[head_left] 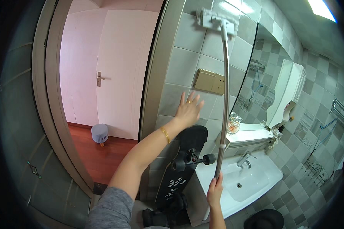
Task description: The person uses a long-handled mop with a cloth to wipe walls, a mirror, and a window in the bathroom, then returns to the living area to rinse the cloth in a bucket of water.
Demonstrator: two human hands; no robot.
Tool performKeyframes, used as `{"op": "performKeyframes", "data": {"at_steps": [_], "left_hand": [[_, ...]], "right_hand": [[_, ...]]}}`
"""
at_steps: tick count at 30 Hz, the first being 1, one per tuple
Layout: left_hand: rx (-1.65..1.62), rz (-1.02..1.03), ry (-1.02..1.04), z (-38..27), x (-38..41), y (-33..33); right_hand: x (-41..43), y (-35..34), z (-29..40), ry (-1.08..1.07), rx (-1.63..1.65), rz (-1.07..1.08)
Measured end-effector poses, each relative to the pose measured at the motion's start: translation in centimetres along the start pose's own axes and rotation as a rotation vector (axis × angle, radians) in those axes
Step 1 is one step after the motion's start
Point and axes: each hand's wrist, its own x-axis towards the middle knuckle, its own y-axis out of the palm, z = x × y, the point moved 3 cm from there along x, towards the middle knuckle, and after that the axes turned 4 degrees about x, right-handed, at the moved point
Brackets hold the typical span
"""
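My right hand [215, 190] grips the lower part of a metal pole [226, 94]. At the pole's upper end a flat mop head [218, 22] with a pale pad lies against or close to the grey wall tiles [186, 64]. My left hand [188, 111] is raised with its fingers spread and holds nothing. It is just below and left of a gold switch and socket plate [209, 81]; whether it touches the tiles I cannot tell. The pole passes in front of the plate's right edge. Below my left hand a black longboard [175, 171] leans upright by the wall.
A white washbasin [240, 183] with a chrome tap [245, 159] stands to the right, under a mirror [256, 77]. Glass perfume bottles [234, 124] sit on the white shelf [246, 136]. On the left, a door frame [157, 71] opens onto a room with a small stool [99, 133].
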Motion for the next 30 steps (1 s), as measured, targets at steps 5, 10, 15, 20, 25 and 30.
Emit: {"op": "performKeyframes", "data": {"at_steps": [5, 10, 15, 20, 25, 30], "left_hand": [[-0.270, 0.015, 0.024, -2.2, -10.5, -3.2], [-0.391, 0.235, -0.115, -3.0, -18.6, -4.1], [-0.531, 0.281, -0.215, -4.6, -23.4, -4.7], [-0.653, 0.412, -0.305, -5.4, -29.8, -5.5], [-0.711, 0.500, -0.375, -5.5, -32.7, -5.8], [-0.792, 0.484, -0.369, -6.1, -31.6, -6.8]], "right_hand": [[-7.9, 1.3, -4.8, 0.139, -0.078, 0.037], [-3.7, 2.6, -2.5, 0.131, 0.020, 0.005], [3.6, 2.3, 0.8, 0.019, 0.087, -0.036], [-4.9, 2.1, -3.8, 0.178, -0.034, 0.016], [-8.3, 2.9, -5.4, 0.142, 0.029, -0.006], [4.7, 1.5, 2.0, 0.136, 0.253, -0.046]]}}
